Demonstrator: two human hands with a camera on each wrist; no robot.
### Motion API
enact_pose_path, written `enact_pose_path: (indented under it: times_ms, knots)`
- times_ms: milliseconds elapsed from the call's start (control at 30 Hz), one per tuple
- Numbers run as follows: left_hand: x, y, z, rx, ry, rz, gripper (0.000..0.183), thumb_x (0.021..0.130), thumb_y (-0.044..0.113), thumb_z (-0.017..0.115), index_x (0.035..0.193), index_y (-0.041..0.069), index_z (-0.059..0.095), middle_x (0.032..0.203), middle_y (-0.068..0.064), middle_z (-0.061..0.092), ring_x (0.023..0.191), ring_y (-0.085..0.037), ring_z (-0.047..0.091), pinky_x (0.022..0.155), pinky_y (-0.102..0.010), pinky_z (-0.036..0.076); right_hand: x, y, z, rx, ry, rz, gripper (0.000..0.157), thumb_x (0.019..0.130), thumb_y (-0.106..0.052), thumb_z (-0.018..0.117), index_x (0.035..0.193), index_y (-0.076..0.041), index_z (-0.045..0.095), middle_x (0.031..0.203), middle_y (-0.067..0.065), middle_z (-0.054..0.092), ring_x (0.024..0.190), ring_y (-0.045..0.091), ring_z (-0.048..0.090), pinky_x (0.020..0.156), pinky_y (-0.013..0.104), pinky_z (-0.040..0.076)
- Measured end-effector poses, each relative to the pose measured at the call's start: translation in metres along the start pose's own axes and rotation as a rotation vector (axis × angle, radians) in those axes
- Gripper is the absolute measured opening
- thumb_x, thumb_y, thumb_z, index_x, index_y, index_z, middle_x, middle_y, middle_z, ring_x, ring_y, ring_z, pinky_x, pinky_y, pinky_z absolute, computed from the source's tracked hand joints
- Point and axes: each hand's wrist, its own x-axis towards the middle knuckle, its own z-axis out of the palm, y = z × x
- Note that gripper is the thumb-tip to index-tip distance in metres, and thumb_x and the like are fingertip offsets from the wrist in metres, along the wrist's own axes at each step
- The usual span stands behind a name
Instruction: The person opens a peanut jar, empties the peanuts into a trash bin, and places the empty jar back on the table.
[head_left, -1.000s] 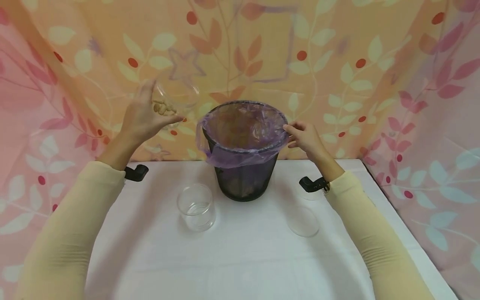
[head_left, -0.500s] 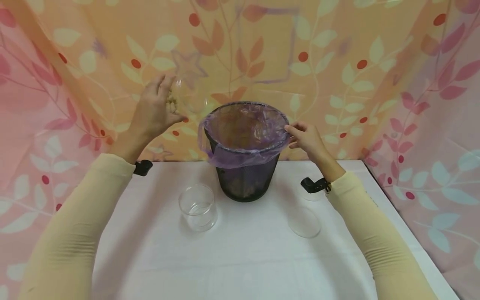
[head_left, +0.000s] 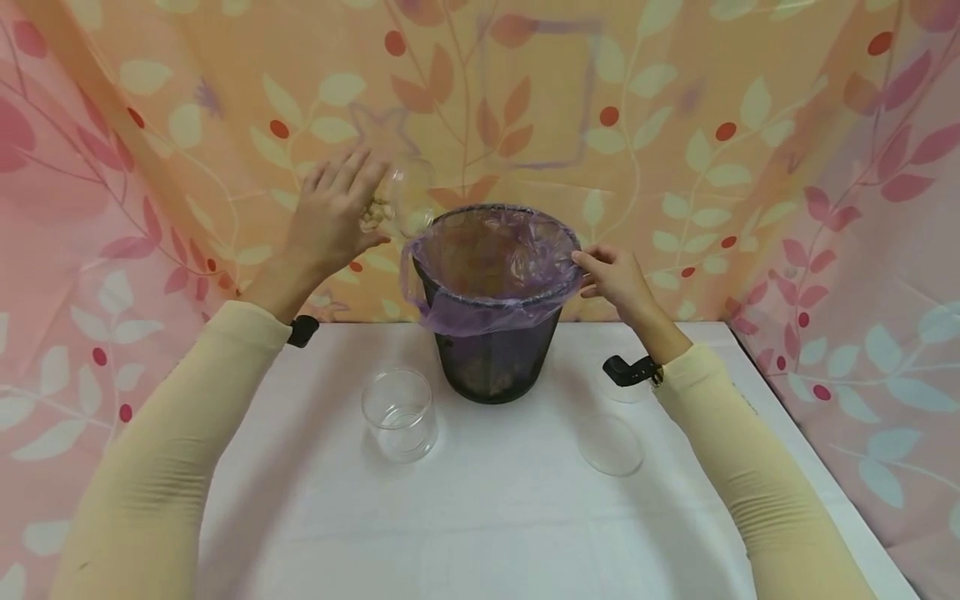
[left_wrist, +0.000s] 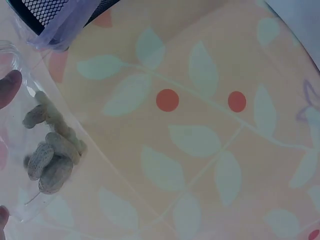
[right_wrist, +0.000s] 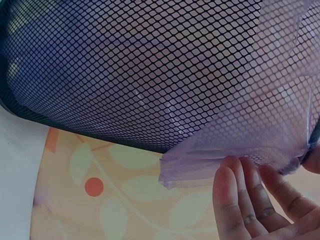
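My left hand (head_left: 333,212) grips a clear jar (head_left: 411,204) in the air, left of the black mesh wastebasket (head_left: 491,362). The jar is tilted, its mouth toward the basket. Several unshelled peanuts (left_wrist: 55,170) lie inside it, seen through its wall in the left wrist view. A purple plastic bag (head_left: 480,318) lines the basket and folds over its rim. At the basket's right side, my right hand (head_left: 615,275) pinches the rim and bag between thumb and fingers. The right wrist view shows the fingers under the bag's fold (right_wrist: 200,167).
A second clear jar (head_left: 400,421), with no lid on it, stands on the white table (head_left: 480,517) in front of the basket, to the left. A clear round lid (head_left: 611,446) lies to the right, with another clear disc partly behind my right wrist. Patterned cloth (head_left: 525,100) hangs behind.
My left hand has moved right toward the basket with the jar of peanuts, turning it further over. The right hand has stayed at the rim.
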Motion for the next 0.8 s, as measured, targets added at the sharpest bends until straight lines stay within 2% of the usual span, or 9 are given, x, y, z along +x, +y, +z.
enact_pose_path:
  times_ms: [167, 467, 667, 800]
  knots:
    - [-0.002, 0.005, 0.004, 0.017, 0.015, 0.041, 0.099, 0.064, 0.02, 0.091, 0.147, 0.013, 0.037, 0.151, -0.02, 0.041, 0.142, -0.037, 0.036, 0.115, -0.058, 0.027, 0.0, 0.004, 0.005, -0.014, -0.01, 0.014, 0.028, 0.097, -0.028, 0.059, 0.105, 0.0, 0.059, 0.076, -0.014, 0.061, 0.062, 0.003, 0.063, 0.06, 0.021, 0.056]
    - [0.002, 0.016, 0.004, 0.101, 0.051, 0.124, 0.097, 0.063, 0.021, 0.091, 0.147, 0.017, 0.041, 0.153, -0.015, 0.041, 0.144, -0.031, 0.034, 0.116, -0.054, 0.028, 0.004, 0.003, 0.004, -0.012, 0.019, -0.009, 0.019, 0.097, -0.027, 0.059, 0.099, -0.009, 0.061, 0.077, -0.013, 0.061, 0.061, 0.003, 0.064, 0.058, 0.021, 0.056]
    - [0.004, 0.019, 0.007, 0.128, 0.028, 0.192, 0.102, 0.063, 0.021, 0.092, 0.148, 0.019, 0.038, 0.153, -0.015, 0.039, 0.144, -0.031, 0.033, 0.116, -0.053, 0.028, 0.003, 0.003, 0.002, 0.007, 0.021, -0.009, 0.016, 0.097, -0.026, 0.06, 0.096, -0.01, 0.061, 0.075, -0.013, 0.061, 0.06, 0.003, 0.064, 0.057, 0.02, 0.056]
    - [0.004, 0.02, 0.008, 0.127, 0.005, 0.202, 0.101, 0.064, 0.021, 0.092, 0.149, 0.019, 0.037, 0.154, -0.014, 0.038, 0.144, -0.032, 0.032, 0.116, -0.054, 0.027, 0.002, 0.004, 0.002, 0.014, 0.023, -0.008, 0.014, 0.097, -0.026, 0.06, 0.094, -0.012, 0.061, 0.075, -0.013, 0.061, 0.059, 0.004, 0.064, 0.058, 0.021, 0.056]
